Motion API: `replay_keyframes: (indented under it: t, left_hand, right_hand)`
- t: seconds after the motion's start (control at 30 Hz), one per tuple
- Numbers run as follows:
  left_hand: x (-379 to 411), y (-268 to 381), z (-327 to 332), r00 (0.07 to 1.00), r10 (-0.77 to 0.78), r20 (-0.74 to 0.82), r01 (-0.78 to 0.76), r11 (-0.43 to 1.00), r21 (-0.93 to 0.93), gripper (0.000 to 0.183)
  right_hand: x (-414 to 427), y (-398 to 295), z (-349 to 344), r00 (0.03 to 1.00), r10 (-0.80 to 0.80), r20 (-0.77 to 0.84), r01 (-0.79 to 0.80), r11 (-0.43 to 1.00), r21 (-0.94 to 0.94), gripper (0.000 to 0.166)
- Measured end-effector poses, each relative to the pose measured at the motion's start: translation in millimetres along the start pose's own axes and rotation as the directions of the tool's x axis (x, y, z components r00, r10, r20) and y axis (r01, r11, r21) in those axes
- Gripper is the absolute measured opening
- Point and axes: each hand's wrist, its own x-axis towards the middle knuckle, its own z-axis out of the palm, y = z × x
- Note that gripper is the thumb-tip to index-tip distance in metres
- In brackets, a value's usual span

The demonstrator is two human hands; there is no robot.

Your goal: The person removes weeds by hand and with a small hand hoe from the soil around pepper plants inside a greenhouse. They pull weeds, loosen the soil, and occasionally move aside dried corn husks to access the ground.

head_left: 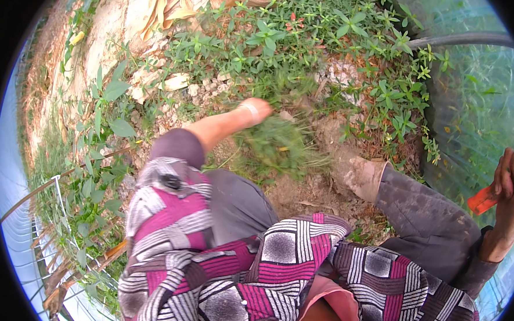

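Observation:
My left hand point(256, 110), blurred by motion and with a pale band near the wrist, is over the weedy soil in the middle. A loose clump of weeds point(284, 146), also blurred, hangs from it; its fingers are hidden. At the far right edge, my soil-stained right hand point(511, 174) is raised and closed around an orange handle point(481, 200). A dark part beside that hand is cut off by the rim, so the kind of tool cannot be told.
Low leafy weeds point(267, 39) cover the ground ahead. Dry leaves point(173, 3) lie at the top. Translucent sheeting point(469, 106) with a dark pipe point(464, 39) runs along the right. A muddy boot point(360, 177) stands on bare soil. Netting and a thin cane point(71, 171) are at left.

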Motion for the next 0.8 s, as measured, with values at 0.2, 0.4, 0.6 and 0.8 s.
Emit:
replay_keyframes:
  t: [0.2,0.4,0.6,0.8]
  left_hand:
    - [-123.1,11.0,27.5,0.906,-0.004,0.422,-0.034,0.996,0.083,0.019]
    - [20.2,44.0,-54.3,0.935,0.212,-0.283,-0.107,0.932,0.346,0.016]
    - [49.4,16.2,-56.6,0.860,-0.253,-0.444,0.323,0.942,0.090,0.056]
    - [72.5,20.1,-46.3,0.712,-0.604,-0.358,0.564,0.796,-0.222,0.047]
  right_hand:
    - [-0.8,-2.5,43.2,0.972,0.110,-0.209,-0.092,0.991,0.093,0.040]
    - [-2.0,-9.9,20.1,0.996,0.068,-0.055,-0.072,0.995,-0.069,0.049]
    - [1.5,-15.1,17.6,0.936,0.052,0.347,-0.077,0.995,0.058,0.048]
    - [-4.2,-22.1,20.6,0.963,0.092,0.255,-0.088,0.996,-0.026,0.046]
